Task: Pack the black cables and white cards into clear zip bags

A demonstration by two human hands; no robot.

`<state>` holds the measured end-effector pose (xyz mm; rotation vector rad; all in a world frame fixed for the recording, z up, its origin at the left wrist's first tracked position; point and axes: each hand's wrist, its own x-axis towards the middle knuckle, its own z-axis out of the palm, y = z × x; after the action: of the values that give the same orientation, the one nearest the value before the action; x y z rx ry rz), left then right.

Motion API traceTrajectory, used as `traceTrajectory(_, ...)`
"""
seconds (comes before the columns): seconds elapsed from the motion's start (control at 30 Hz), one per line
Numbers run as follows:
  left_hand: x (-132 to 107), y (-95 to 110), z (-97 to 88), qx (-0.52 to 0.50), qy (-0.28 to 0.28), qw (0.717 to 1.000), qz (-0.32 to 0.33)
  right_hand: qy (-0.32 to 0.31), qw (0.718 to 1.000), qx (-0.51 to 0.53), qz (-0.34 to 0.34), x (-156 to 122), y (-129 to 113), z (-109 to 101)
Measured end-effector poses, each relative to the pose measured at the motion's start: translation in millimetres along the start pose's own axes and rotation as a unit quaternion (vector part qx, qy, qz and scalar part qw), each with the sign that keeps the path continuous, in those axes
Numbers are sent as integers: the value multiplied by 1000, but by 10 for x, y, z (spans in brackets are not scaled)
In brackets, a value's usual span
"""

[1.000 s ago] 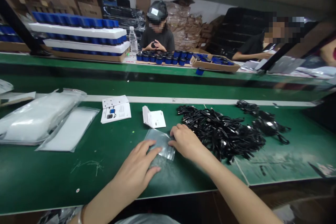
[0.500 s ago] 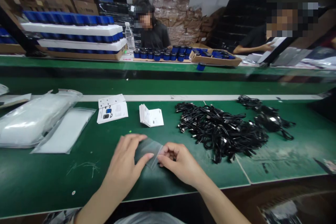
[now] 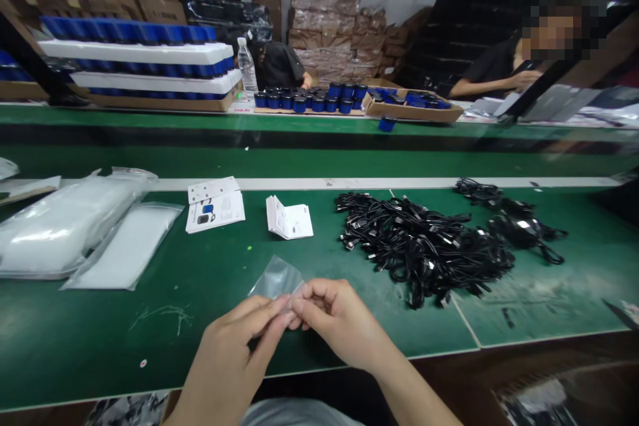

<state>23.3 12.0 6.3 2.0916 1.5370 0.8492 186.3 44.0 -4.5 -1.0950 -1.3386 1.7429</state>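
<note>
A small clear plastic bag (image 3: 276, 277) is lifted a little off the green table (image 3: 210, 293). My left hand (image 3: 234, 349) and my right hand (image 3: 335, 323) both pinch its near edge, fingertips meeting at the middle. A big pile of black cables (image 3: 419, 246) lies just right of my hands. Behind the bag lie a stack of white folded leaflets (image 3: 289, 218) and white printed cards (image 3: 214, 205).
Packs of clear bags (image 3: 74, 226) lie at the left. A smaller heap of black cables (image 3: 519, 226) lies far right. Beyond a green conveyor belt (image 3: 319, 163), two other people sit by trays of blue cylinders (image 3: 309, 101) and stacked white trays (image 3: 134, 66).
My hands went from pressing the clear bag flat on the table to pinching its near edge and raising it toward me. The person opposite has bent down.
</note>
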Motion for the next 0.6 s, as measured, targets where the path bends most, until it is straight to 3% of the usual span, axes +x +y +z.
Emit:
traceTrajectory(0.4,-47,-18,8,-25,-14,999,-46,-8,1000,-20,-13,-37,-2,6)
traceTrajectory(0.6,-31,5,26,-62,-39,992,-106,11,985,-158,-64,-94,-40,25)
